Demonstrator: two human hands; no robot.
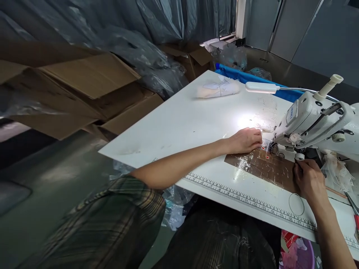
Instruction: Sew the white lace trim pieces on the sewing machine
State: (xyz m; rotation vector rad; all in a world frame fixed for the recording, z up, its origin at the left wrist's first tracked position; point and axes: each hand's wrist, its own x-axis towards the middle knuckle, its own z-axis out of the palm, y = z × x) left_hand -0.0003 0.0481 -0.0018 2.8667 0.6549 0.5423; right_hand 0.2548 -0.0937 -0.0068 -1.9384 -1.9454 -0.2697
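Observation:
A white sewing machine (pixel 314 117) stands at the right of the table, its needle and presser foot area (pixel 271 147) lit by a lamp. My left hand (pixel 246 140) lies just left of the presser foot, fingers curled down by a bit of white material; what they hold is hidden. Under and beside it lies a glossy brown plate (pixel 260 168), with scratches and a small red mark. My right hand (pixel 310 178) rests at the plate's right end, below the machine head. Its thumb and fingers are bent together, and anything between them is too small to make out.
A white table (pixel 168 134) has a printed ruler along its front edge. On it lie a wrapped pale bundle (pixel 218 89), a thin ring (pixel 296 204) and red-handled scissors (pixel 356 220). The lamp (pixel 262 87) reaches over from the machine. Open cardboard boxes (pixel 89 74) stand at left.

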